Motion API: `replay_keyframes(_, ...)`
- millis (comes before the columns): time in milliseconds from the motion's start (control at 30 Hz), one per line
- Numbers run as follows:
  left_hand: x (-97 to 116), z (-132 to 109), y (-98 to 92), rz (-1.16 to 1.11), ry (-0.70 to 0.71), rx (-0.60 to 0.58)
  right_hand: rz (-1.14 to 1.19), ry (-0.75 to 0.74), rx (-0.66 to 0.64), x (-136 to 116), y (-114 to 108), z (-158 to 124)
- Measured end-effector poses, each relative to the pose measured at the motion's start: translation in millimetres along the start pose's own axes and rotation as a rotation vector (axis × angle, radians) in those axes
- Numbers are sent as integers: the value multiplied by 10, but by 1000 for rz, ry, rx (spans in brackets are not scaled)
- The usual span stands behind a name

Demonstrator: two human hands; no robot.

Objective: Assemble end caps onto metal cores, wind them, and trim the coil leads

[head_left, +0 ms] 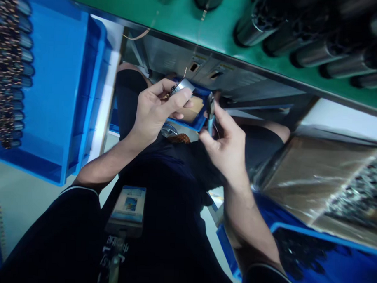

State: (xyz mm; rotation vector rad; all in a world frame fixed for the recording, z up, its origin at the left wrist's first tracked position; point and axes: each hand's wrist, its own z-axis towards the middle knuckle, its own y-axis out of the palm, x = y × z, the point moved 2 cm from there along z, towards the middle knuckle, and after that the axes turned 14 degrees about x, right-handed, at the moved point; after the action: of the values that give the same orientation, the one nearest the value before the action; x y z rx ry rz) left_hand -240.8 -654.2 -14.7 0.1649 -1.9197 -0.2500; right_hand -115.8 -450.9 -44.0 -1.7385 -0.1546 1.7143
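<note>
My left hand [154, 111] pinches a small silver metal part [182, 86] with a thin wire at its end. My right hand [225, 149] grips small blue-handled pliers [210, 119] upright, with the dark jaws a little to the right of the silver part. Between my hands, a small blue tray [192, 122] rests on my lap, with a tan cardboard piece [192, 108] in it. A copper-brown coil [179, 138] and clear plastic [168, 130] lie just below my left hand.
A green workbench [193, 13] with rows of metal cylinders [315, 55] runs across the top. A blue bin [54, 91] holding copper-wound parts stands left. A plastic-covered cardboard box [317, 183] and a blue bin [320, 261] stand right. A badge [128, 205] hangs on my chest.
</note>
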Motion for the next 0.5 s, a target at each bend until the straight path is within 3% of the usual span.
replay_keyframes(67, 22, 123, -360, 90, 7, 82, -105, 99, -122, 196, 20, 128)
replay_keyframes(133, 187, 219, -915, 192, 112, 179, -309, 204, -183, 401, 35, 232)
replay_keyframes(233, 684, 239, -1942, 566, 399, 438, -497, 354, -209, 690, 78, 284)
replay_keyframes(333, 1222, 155, -2829, 1086, 568, 718, -451, 401, -224, 879, 151, 232)
replay_keyframes(400, 1438, 125, -3243, 1252, 546, 798, -407, 406, -219, 926, 200, 191)
replay_keyframes(500, 1522, 155, -3626, 1338, 456, 855, -374, 381, -249, 861, 286, 177)
